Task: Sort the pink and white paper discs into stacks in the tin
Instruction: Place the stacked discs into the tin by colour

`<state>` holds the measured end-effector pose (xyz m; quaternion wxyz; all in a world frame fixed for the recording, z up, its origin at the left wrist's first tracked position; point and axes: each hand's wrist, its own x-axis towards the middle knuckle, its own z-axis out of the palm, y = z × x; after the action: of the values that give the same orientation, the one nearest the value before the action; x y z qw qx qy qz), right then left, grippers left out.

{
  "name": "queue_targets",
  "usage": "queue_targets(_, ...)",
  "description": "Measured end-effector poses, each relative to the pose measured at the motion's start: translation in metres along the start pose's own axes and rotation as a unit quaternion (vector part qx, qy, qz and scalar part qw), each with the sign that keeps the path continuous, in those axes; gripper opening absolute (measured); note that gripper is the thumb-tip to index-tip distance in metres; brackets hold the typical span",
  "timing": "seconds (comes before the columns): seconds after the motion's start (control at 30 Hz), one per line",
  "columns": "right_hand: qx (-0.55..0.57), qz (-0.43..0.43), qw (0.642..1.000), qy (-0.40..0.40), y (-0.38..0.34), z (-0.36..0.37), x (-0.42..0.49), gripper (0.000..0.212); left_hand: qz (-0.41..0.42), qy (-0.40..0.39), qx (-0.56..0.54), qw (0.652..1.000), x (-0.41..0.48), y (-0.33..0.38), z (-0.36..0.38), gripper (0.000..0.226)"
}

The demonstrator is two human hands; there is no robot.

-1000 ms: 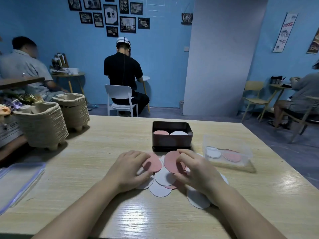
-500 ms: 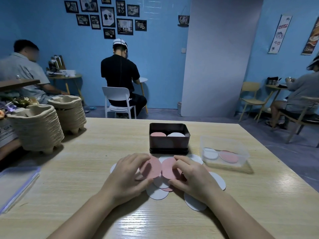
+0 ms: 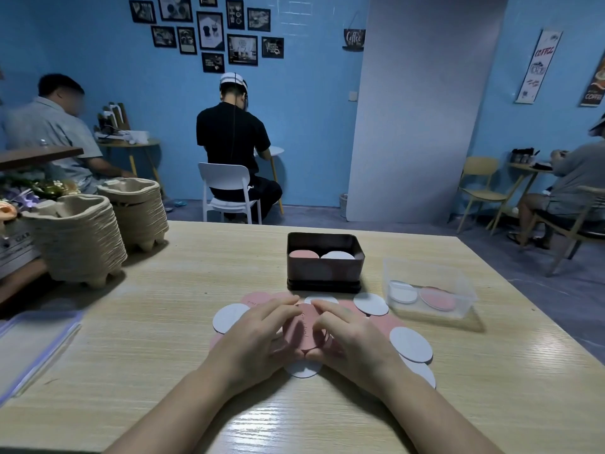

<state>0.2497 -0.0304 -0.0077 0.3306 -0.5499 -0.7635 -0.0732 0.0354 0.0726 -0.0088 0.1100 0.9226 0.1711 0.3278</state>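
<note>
A dark rectangular tin (image 3: pixel 324 271) stands mid-table, holding a pink stack (image 3: pixel 303 253) on its left and a white stack (image 3: pixel 338 255) on its right. In front of it pink and white paper discs lie scattered, among them a white disc (image 3: pixel 410 343) at the right. My left hand (image 3: pixel 258 335) and my right hand (image 3: pixel 352 335) meet over the pile and together hold pink discs (image 3: pixel 302 329) upright between their fingers and thumbs. Further discs are hidden under my hands.
A clear plastic box (image 3: pixel 429 291) with a white and a pink disc sits right of the tin. Two stacks of pulp trays (image 3: pixel 82 239) stand at the far left, and a clear lid (image 3: pixel 32 348) lies at the left edge. People sit at other tables behind.
Each hand held its own pink disc; the two have now come together into one bunch held between both hands.
</note>
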Motion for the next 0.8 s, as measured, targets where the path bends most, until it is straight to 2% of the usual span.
queue_targets(0.1,0.005,-0.001,1.000,0.014,0.000,-0.001,-0.001,0.028,0.000,0.009,-0.014,1.000,-0.005,-0.004,-0.003,0.051)
queue_targets(0.3,0.001,0.002,0.999,0.035,-0.004,-0.003,-0.001,0.030,0.035,0.042,-0.005,0.999,-0.006,-0.002,-0.004,0.020)
queue_targets(0.47,-0.033,0.017,0.999,0.007,-0.002,0.004,-0.001,0.035,0.027,0.035,0.014,0.999,-0.010,-0.006,0.000,0.021)
queue_targets(0.63,-0.034,-0.004,0.999,0.032,-0.010,0.000,0.002,0.030,0.031,0.037,0.024,0.999,-0.006,-0.003,0.000,0.022)
queue_targets(0.8,-0.058,-0.005,0.998,0.016,-0.012,-0.005,0.001,0.033,0.032,0.019,0.031,0.999,-0.006,-0.005,0.001,0.019)
